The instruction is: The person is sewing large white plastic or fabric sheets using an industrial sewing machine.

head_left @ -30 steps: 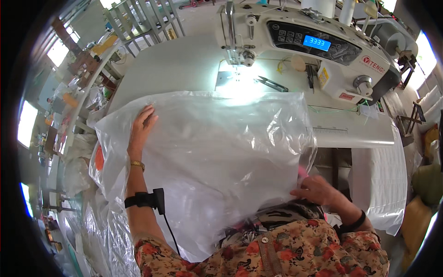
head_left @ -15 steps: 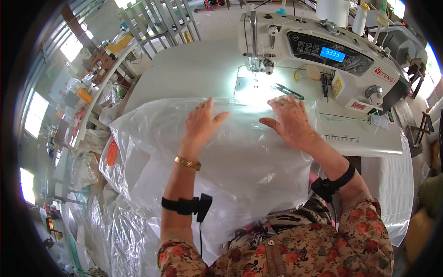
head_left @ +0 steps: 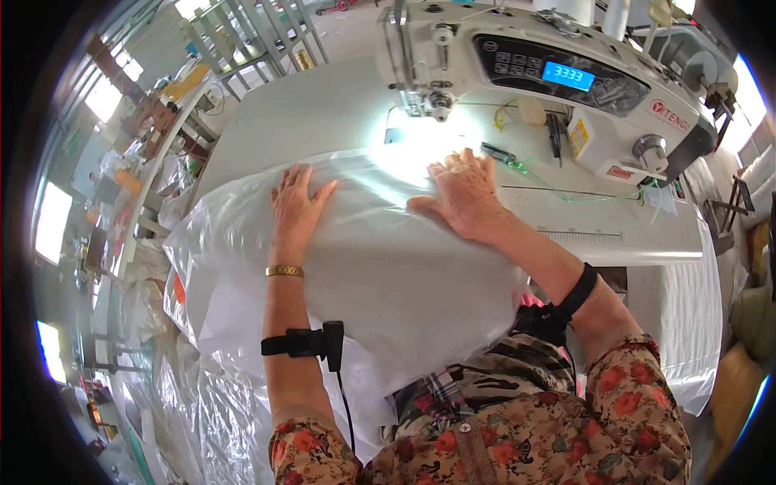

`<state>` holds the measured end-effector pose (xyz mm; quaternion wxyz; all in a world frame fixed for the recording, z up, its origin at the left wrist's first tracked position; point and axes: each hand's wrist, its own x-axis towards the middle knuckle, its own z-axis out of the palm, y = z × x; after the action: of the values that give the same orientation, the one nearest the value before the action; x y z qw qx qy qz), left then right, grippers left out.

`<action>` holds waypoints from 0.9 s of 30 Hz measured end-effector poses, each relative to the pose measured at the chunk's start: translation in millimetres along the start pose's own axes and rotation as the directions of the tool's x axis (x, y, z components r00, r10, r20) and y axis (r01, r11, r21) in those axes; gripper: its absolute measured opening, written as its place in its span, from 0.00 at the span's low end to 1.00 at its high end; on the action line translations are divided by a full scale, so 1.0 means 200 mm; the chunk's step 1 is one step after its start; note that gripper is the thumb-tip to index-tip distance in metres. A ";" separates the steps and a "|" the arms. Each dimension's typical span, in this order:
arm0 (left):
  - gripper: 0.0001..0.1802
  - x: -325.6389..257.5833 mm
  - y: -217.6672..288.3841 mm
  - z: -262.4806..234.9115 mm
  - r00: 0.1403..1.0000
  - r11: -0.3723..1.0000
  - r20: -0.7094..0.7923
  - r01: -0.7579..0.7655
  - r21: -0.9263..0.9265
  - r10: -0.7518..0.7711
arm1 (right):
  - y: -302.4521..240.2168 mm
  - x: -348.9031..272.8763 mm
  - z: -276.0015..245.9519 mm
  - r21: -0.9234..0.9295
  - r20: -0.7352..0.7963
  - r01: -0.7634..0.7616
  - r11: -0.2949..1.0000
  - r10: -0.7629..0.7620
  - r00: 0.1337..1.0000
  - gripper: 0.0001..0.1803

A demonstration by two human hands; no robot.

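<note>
A large sheet of clear plastic film over white material [head_left: 388, 275] lies across the front of the sewing table and hangs down toward my lap. Near its far left edge, my left hand [head_left: 297, 206] rests flat on it with the fingers stretched. My right hand [head_left: 465, 194] presses on the far edge of the film, fingers spread, close to the brightly lit needle area. A white sewing machine [head_left: 525, 61] stands just beyond that hand. Glare hides the needle and presser foot. Small thread snips [head_left: 498, 152] lie right of my right hand's fingertips.
Green thread [head_left: 566, 196] trails over the tabletop to the right. A dark slim tool [head_left: 555, 136] lies by the machine's base. Thread cones [head_left: 616, 18] stand behind the machine. More crinkled film [head_left: 218, 404] hangs at the left, and a grey slatted chair [head_left: 242, 40] is at the back.
My left hand has moved left and now lies flat on the film. The right hand has shifted slightly on the far edge. The film's edge has moved nearer the lit needle area.
</note>
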<state>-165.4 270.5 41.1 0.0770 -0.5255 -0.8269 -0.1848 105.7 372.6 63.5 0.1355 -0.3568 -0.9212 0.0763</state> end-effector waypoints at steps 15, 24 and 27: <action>0.30 0.12 -0.27 0.09 0.994 0.988 0.012 -0.108 -0.107 0.110 | 0.69 -1.32 -0.16 -0.128 -0.520 -0.156 0.979 0.068 0.852 0.24; 0.30 0.16 -0.37 0.09 0.988 0.988 0.007 -0.152 -0.038 0.153 | 1.42 -2.52 -0.12 -0.477 -0.077 -0.827 0.298 0.923 0.377 0.21; 0.31 0.17 -0.35 0.07 0.991 0.991 0.011 -0.134 -0.024 0.134 | 1.50 -2.57 -0.03 -0.635 -0.021 -0.683 0.361 0.876 0.482 0.13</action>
<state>-242.0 277.4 23.4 0.0780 -0.5818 -0.7880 -0.1856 662.2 244.7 -102.3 -0.1829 -0.7600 -0.6176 -0.0868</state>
